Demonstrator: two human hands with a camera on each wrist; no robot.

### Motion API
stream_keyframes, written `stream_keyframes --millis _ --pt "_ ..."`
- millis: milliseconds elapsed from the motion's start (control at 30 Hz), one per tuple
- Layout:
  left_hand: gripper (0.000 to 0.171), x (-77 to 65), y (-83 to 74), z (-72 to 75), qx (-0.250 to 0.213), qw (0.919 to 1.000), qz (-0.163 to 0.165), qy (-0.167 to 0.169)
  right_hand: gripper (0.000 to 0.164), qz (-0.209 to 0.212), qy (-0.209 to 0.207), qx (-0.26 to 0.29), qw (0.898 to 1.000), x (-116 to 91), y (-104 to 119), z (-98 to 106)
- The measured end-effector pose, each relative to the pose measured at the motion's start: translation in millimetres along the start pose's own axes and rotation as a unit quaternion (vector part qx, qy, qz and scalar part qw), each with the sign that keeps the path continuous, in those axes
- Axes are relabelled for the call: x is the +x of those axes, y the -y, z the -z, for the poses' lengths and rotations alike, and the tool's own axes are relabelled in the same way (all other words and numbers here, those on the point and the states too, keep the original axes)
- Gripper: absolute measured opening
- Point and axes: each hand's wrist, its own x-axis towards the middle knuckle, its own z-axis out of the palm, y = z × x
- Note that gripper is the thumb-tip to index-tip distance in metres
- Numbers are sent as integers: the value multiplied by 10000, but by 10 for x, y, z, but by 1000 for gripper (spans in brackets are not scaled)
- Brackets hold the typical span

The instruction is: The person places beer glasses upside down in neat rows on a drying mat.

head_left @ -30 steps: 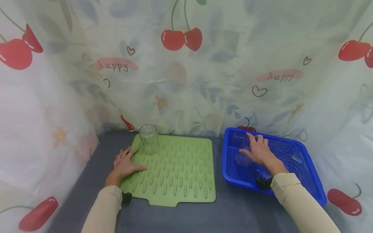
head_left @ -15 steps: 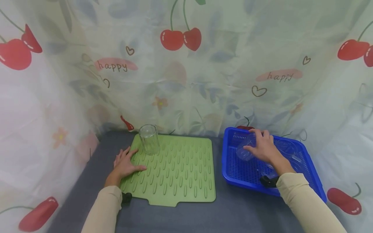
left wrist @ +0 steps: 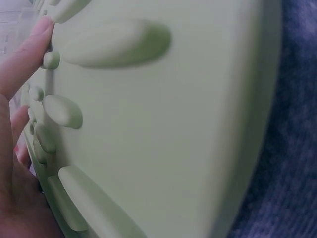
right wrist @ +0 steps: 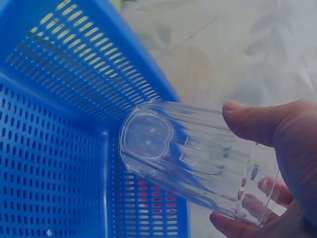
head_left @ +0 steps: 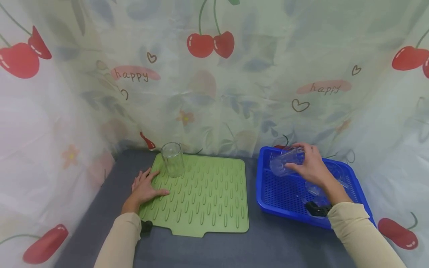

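My right hand [head_left: 310, 163] grips a clear drinking glass [right wrist: 198, 153] near its rim, thumb on one side and fingers on the other. The glass is tilted, its base pointing left, above the far left part of a blue plastic basket [head_left: 259, 186]. On the left, my left hand [head_left: 145, 190] rests with spread fingers on the left edge of a green ridged drying mat [head_left: 214, 208]. Another clear glass [head_left: 173, 160] stands upright at the mat's far left corner, just beyond the left hand. In the left wrist view the fingers [left wrist: 22, 64] lie along the mat's raised ridges.
More clear glassware [head_left: 315, 189] lies in the right part of the basket, partly hidden by the right forearm. Mat and basket sit on a dark grey table [head_left: 228, 251]. A cherry-patterned curtain [head_left: 218, 93] hangs behind and at both sides.
My right hand has taken hold of the glass in the basket, lifted it and tipped it over, drawing slightly right. The left hand has stayed in place on the mat.
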Motion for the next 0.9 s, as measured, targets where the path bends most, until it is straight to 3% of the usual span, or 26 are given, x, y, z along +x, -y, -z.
stream_keyframes --millis 233,500,767,900 --pt "111 10 -7 1 84 10000 -14 -16 83 -24 -183 663 9976 -62 31 113" --pt "111 -6 -21 -3 95 10000 -7 2 86 -85 -506 1461 9879 -131 109 154" --pt "110 -1 -9 -6 85 10000 -5 0 76 338 -1141 1920 9742 -138 226 51" --pt "111 -1 -15 -6 74 10000 -14 -1 73 426 -1242 2254 9654 -110 280 -32"
